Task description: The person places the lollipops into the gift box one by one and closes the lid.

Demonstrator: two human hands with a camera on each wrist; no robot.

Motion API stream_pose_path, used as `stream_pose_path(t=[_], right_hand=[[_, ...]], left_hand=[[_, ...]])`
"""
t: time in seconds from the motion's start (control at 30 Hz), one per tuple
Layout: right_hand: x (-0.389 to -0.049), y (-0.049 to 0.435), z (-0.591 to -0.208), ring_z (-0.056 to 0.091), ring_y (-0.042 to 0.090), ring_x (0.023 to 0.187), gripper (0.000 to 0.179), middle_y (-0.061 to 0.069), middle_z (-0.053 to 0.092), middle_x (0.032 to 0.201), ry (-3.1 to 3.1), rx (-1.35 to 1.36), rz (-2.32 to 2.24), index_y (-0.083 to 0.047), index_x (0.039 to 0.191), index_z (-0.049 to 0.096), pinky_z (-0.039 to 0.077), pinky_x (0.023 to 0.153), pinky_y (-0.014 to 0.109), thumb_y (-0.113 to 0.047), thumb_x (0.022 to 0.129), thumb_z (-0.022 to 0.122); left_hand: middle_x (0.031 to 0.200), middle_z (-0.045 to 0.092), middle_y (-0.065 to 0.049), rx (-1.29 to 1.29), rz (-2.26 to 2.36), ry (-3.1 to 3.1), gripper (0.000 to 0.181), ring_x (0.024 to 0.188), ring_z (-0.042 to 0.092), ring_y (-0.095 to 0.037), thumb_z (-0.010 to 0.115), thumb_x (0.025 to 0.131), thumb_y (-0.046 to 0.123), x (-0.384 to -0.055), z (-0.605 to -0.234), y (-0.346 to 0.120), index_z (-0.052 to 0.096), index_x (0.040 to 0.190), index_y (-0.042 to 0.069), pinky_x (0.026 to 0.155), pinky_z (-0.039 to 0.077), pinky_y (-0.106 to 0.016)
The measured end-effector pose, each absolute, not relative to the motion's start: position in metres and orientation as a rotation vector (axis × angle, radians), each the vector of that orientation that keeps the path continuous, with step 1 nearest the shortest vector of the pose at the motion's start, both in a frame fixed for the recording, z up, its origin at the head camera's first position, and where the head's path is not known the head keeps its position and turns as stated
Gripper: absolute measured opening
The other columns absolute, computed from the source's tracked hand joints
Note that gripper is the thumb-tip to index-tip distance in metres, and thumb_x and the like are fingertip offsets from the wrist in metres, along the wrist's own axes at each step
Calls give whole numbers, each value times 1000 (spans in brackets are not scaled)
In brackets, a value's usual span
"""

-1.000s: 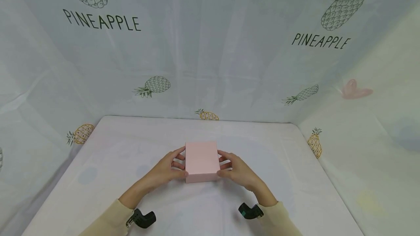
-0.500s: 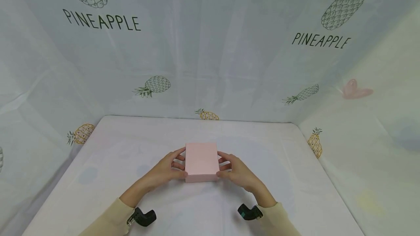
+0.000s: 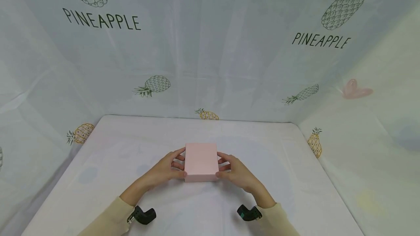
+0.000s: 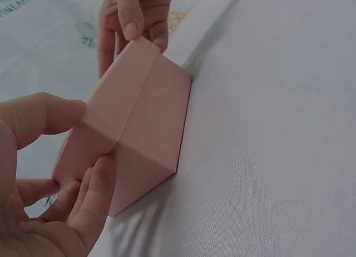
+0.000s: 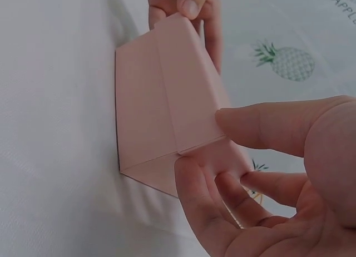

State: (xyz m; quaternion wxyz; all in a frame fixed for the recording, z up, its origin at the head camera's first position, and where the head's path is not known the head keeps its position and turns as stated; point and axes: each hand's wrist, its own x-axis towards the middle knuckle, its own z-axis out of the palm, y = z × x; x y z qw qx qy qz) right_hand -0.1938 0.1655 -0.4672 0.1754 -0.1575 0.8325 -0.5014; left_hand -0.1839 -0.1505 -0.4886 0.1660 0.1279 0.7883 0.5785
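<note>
A pink lidded box [image 3: 201, 158] sits on the table between both hands. In the left wrist view a seam runs along its side, dividing the lid [image 4: 119, 90] from the base [image 4: 156, 120]. My left hand [image 3: 165, 169] grips the lid's left end, thumb at the near corner and fingers along the side. At the opposite end my right hand [image 3: 241, 172] holds the lid the same way, its thumb on the front corner in the right wrist view. The lid covers the base's upper part. What is inside the box is hidden.
A white cloth with pale blotches covers the table [image 3: 131, 141]. Pineapple-printed curtains [image 3: 210, 46] enclose the back and both sides. A black wrist device [image 3: 145, 216] is on the left sleeve, and another black device [image 3: 249, 213] on the right.
The pink box has turned slightly and shifted a touch to the left, so its front edge now lies straighter. Both hands keep their hold, the right moving slightly with it.
</note>
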Motion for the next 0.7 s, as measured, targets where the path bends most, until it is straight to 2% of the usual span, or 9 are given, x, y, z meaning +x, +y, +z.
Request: stream_pose_path(t=[0.27, 0.53, 0.7], right_hand=[[-194, 166, -467, 65, 28, 115, 75, 13, 60, 134, 2352, -455, -1412, -2, 160, 44, 58, 89, 39, -9, 95, 79], [-194, 167, -467, 63, 31, 117, 74, 14, 59, 136, 2335, -462, -1414, -3, 160, 45, 56, 88, 34, -8, 95, 78], [-194, 167, -468, 63, 29, 117, 73, 14, 58, 136, 2340, -468, -1403, -3, 160, 44, 56, 89, 36, -8, 95, 78]], left_hand=[[145, 48, -17, 377, 1636, 2238, 98, 118, 63, -25, 84, 91, 19, -184, -489, -151, 26, 169, 12, 93, 52, -39], [144, 48, -17, 382, 1614, 2231, 98, 119, 63, -25, 84, 91, 20, -185, -489, -152, 26, 169, 10, 94, 52, -36], [145, 47, -17, 392, 1615, 2216, 97, 119, 63, -25, 84, 92, 19, -186, -490, -154, 26, 169, 9, 94, 51, -37]])
